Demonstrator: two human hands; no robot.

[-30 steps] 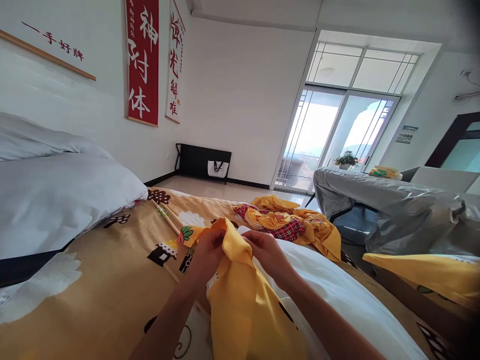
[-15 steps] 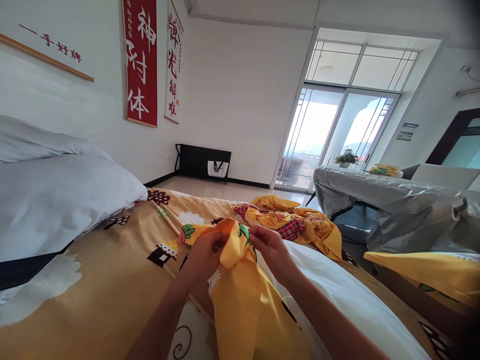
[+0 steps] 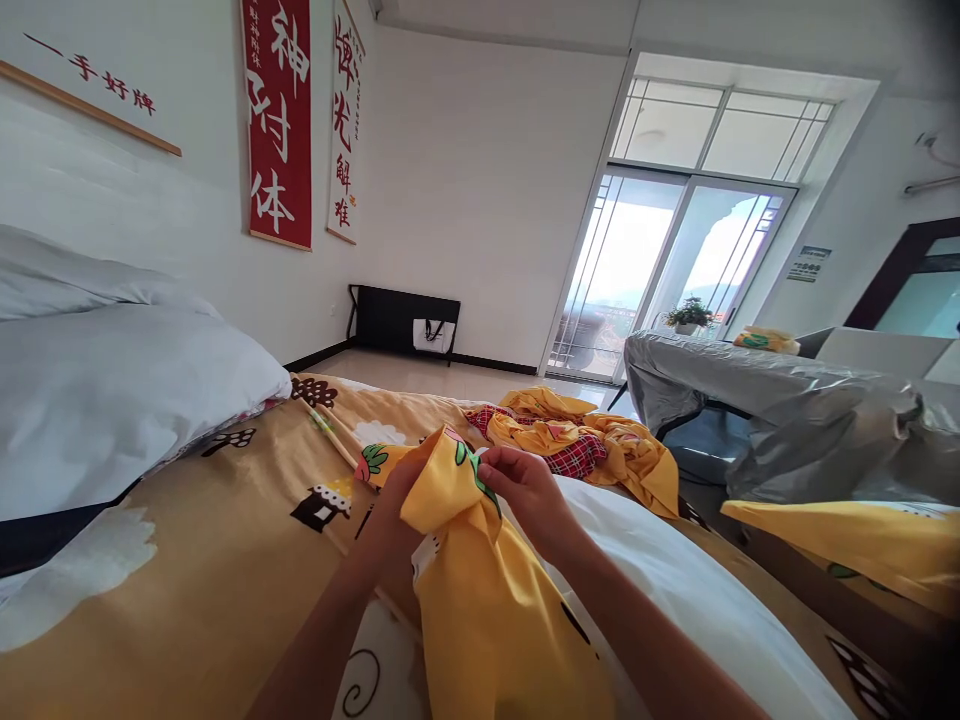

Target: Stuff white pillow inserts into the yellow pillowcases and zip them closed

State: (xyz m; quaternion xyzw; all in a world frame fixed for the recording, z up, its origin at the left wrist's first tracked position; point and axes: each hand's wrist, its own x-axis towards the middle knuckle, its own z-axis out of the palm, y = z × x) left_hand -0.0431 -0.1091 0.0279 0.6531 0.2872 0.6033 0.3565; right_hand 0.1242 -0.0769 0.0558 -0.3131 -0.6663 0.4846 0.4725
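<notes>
A yellow printed cover (image 3: 480, 600) rises in a bunch between my two hands over the bed. My right hand (image 3: 521, 490) pinches its upper edge next to a green leaf print. My left hand (image 3: 391, 515) grips the same bunch from the left and is partly hidden behind the cloth. A white quilt (image 3: 675, 590) lies under the cover to the right. Below both hands spreads the tan patterned bed sheet (image 3: 225, 560).
White pillows (image 3: 112, 390) are stacked at the left. A crumpled yellow and red plaid cloth (image 3: 585, 445) lies at the bed's far end. A grey covered sofa (image 3: 787, 420) stands at the right, with glass balcony doors (image 3: 660, 270) behind it.
Both hands have worked the cover's edge upward, so the bunch stands higher and more of the leaf print shows. The hands have shifted slightly left.
</notes>
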